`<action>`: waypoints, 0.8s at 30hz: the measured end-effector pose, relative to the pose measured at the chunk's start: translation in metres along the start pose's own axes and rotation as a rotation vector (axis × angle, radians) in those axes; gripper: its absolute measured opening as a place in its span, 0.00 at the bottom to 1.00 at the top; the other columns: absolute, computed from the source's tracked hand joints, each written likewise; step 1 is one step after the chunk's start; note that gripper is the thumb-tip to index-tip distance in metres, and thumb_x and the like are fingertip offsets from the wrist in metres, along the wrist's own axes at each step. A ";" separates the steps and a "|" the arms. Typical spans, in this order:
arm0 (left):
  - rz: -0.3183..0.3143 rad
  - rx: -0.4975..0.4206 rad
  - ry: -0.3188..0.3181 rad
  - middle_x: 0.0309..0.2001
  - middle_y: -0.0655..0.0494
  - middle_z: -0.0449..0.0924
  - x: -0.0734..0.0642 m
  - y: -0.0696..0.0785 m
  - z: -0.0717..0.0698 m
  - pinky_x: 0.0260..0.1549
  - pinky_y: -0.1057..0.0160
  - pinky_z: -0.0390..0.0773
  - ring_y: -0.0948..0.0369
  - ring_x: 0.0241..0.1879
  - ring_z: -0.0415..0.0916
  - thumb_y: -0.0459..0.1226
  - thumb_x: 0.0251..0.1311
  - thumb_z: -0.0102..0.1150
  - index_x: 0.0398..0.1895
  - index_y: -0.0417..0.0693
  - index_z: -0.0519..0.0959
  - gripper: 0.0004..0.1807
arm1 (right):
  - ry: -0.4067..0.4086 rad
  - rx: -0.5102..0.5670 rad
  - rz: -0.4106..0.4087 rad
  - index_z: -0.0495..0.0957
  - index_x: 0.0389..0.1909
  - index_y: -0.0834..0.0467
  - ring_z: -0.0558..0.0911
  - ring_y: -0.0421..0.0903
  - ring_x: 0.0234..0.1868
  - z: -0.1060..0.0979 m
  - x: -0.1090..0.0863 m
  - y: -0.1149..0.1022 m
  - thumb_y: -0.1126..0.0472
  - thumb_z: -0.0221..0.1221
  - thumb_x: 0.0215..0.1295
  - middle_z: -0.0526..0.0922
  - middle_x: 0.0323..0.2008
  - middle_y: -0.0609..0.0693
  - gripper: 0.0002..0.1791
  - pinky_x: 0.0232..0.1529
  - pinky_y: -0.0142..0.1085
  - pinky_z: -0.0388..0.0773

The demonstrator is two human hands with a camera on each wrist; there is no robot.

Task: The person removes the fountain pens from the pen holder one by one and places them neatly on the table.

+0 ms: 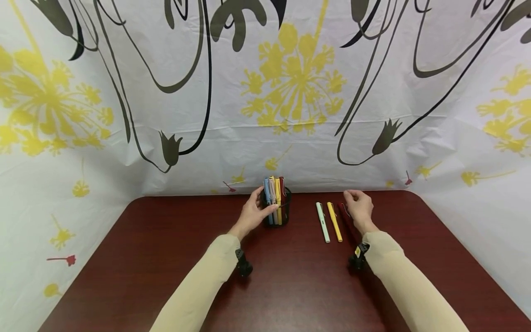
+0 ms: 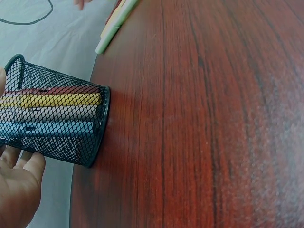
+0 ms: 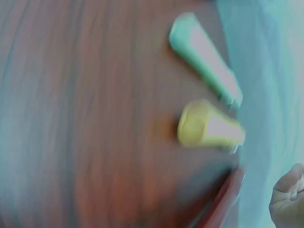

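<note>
Left hand (image 1: 252, 213) was wrapped round the pen cup (image 2: 61, 77), right hand (image 1: 360, 209) just loosely curled, empty, near the red pen (image 3: 223, 199).

2 arms (image 1: 202, 279) extend, left hand (image 1: 252, 212) gripping, right hand (image 1: 361, 210) loosely curled.

In the right wrist view, the green pen (image 3: 206, 59) and yellow pen (image 3: 209, 127) were blurred; edges cropped the red pen (image 3: 223, 202) and right hand (image 3: 289, 199). The left wrist view clipped the left hand (image 2: 19, 190) and mesh cup (image 2: 57, 111).
</note>
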State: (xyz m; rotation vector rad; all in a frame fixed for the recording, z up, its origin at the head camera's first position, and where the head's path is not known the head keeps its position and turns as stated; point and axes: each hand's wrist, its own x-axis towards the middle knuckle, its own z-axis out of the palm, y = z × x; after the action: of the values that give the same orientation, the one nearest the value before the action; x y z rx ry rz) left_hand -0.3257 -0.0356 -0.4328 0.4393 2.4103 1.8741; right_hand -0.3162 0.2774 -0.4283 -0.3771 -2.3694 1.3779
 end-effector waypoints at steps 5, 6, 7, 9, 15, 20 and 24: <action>-0.004 0.016 0.007 0.66 0.43 0.64 -0.001 0.001 0.000 0.55 0.50 0.73 0.48 0.64 0.65 0.45 0.57 0.64 0.74 0.48 0.49 0.46 | -0.053 0.152 -0.037 0.75 0.55 0.64 0.76 0.33 0.28 0.022 -0.011 -0.028 0.55 0.53 0.70 0.78 0.45 0.61 0.20 0.34 0.30 0.79; -0.003 0.017 0.009 0.66 0.43 0.64 -0.001 0.001 0.001 0.55 0.50 0.73 0.48 0.63 0.66 0.45 0.58 0.64 0.74 0.48 0.49 0.46 | -0.062 0.183 -0.046 0.76 0.55 0.65 0.76 0.33 0.28 0.026 -0.013 -0.034 0.56 0.53 0.69 0.78 0.44 0.62 0.20 0.34 0.30 0.80; -0.001 0.016 0.011 0.65 0.43 0.64 -0.001 0.001 0.001 0.55 0.50 0.73 0.48 0.63 0.66 0.45 0.57 0.64 0.74 0.48 0.50 0.46 | -0.079 0.202 -0.056 0.75 0.55 0.65 0.76 0.32 0.28 0.031 -0.015 -0.040 0.56 0.54 0.69 0.79 0.43 0.60 0.20 0.35 0.31 0.80; -0.001 0.015 0.016 0.65 0.43 0.64 0.000 0.001 0.001 0.55 0.49 0.73 0.48 0.63 0.66 0.45 0.57 0.64 0.74 0.48 0.50 0.46 | -0.112 0.244 -0.080 0.76 0.54 0.66 0.76 0.32 0.28 0.039 -0.020 -0.050 0.57 0.54 0.69 0.79 0.40 0.58 0.19 0.34 0.30 0.80; 0.000 0.009 0.009 0.66 0.41 0.63 0.000 0.001 0.000 0.56 0.47 0.72 0.46 0.64 0.64 0.44 0.57 0.64 0.74 0.48 0.49 0.46 | -0.188 0.323 -0.119 0.76 0.53 0.67 0.77 0.34 0.29 0.061 -0.029 -0.077 0.60 0.55 0.68 0.78 0.40 0.62 0.18 0.37 0.33 0.80; 0.002 0.017 0.020 0.66 0.42 0.63 0.000 0.001 -0.001 0.56 0.48 0.72 0.47 0.64 0.64 0.46 0.57 0.64 0.74 0.49 0.50 0.46 | -0.230 0.316 -0.138 0.76 0.53 0.66 0.79 0.41 0.33 0.078 -0.031 -0.092 0.60 0.56 0.67 0.79 0.43 0.60 0.18 0.34 0.30 0.79; -0.008 0.026 0.017 0.66 0.43 0.63 0.000 0.000 0.000 0.56 0.49 0.72 0.48 0.64 0.64 0.47 0.57 0.64 0.74 0.50 0.50 0.46 | -0.261 0.281 -0.147 0.76 0.54 0.65 0.80 0.54 0.40 0.088 -0.033 -0.100 0.60 0.56 0.67 0.79 0.44 0.60 0.18 0.35 0.31 0.79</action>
State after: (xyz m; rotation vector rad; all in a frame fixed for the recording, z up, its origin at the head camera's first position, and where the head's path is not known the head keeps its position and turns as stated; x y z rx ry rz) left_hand -0.3256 -0.0356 -0.4331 0.4168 2.4464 1.8528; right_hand -0.3301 0.1474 -0.3863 0.0573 -2.2965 1.7467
